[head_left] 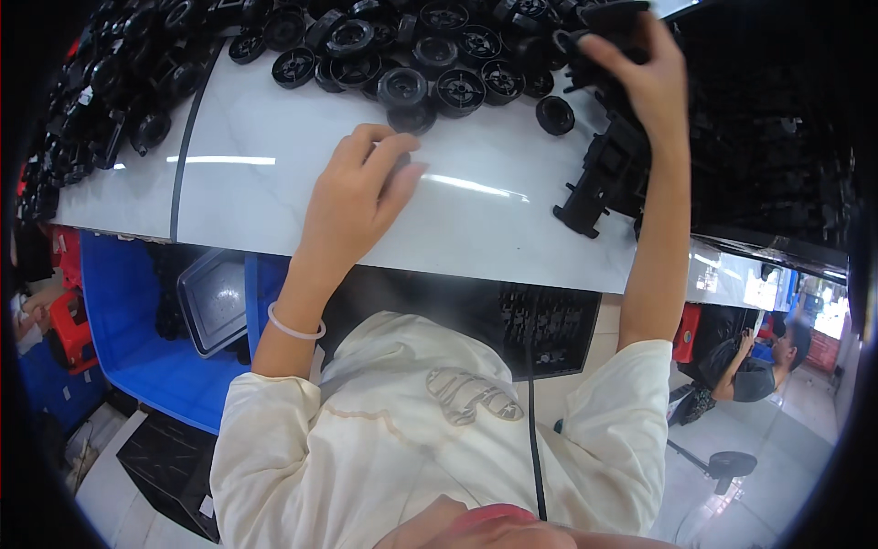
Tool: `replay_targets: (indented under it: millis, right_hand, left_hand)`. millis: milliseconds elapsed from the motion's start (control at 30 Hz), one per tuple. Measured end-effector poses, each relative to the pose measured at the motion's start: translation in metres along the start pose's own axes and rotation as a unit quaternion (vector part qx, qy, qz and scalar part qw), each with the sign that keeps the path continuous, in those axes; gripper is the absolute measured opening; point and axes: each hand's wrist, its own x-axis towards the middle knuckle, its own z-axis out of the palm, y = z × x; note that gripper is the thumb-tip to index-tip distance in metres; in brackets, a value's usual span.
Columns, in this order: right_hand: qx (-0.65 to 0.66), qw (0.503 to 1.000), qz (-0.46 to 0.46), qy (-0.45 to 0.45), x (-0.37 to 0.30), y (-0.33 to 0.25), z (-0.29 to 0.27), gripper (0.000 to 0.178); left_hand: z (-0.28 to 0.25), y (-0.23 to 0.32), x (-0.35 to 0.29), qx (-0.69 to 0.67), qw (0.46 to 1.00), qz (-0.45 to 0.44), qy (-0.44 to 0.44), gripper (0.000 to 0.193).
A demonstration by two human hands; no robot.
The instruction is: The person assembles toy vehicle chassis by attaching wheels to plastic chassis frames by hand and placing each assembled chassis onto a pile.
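Note:
My left hand (pixel 361 183) is over the white tabletop (pixel 274 197), fingers curled and thumb close to them. Something dark shows between thumb and fingers, mostly hidden. Just beyond the fingertips lies a black toy wheel (pixel 402 89), at the near edge of a heap of similar wheels (pixel 460 91). At the upper right, my right hand (pixel 649 82) is closed around a black plastic part (pixel 617 16), thumb on one side and fingers on the other; motion smears it a little. Below that hand rests a long black plastic chassis (pixel 599 174). One wheel (pixel 555 115) lies apart, left of it.
Black assembled pieces with wheels (pixel 110 101) are piled at the left. Dark parts (pixel 768 156) fill the right side. Under the table edge stand a blue bin (pixel 137 311) with a clear tray (pixel 215 297) and a dark crate (pixel 549 339). Another person (pixel 754 366) sits at the right.

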Motion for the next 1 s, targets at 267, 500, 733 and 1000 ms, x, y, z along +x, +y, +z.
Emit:
replay_targets:
  millis: [267, 500, 733, 1000]
  right_hand:
    - [0.073, 0.981, 0.103, -0.147, -0.104, -0.036, 0.088, 0.057]
    - [-0.036, 0.986, 0.090, -0.133, -0.107, -0.042, 0.097, 0.059]
    - [-0.170, 0.931, -0.299, -0.123, -0.038, 0.018, 0.096, 0.041]
    - [-0.243, 0.913, -0.313, -0.094, -0.034, 0.013, 0.103, 0.046]
  left_hand:
    - [-0.011, 0.003, -0.012, -0.187, 0.964, -0.182, 0.037, 0.026]
    - [-0.017, 0.003, -0.015, -0.113, 0.978, -0.166, 0.063, 0.029]
    - [-0.009, 0.003, -0.008, -0.110, 0.980, -0.154, 0.062, 0.025]
    - [-0.001, 0.005, -0.004, -0.105, 0.981, -0.151, 0.055, 0.028]
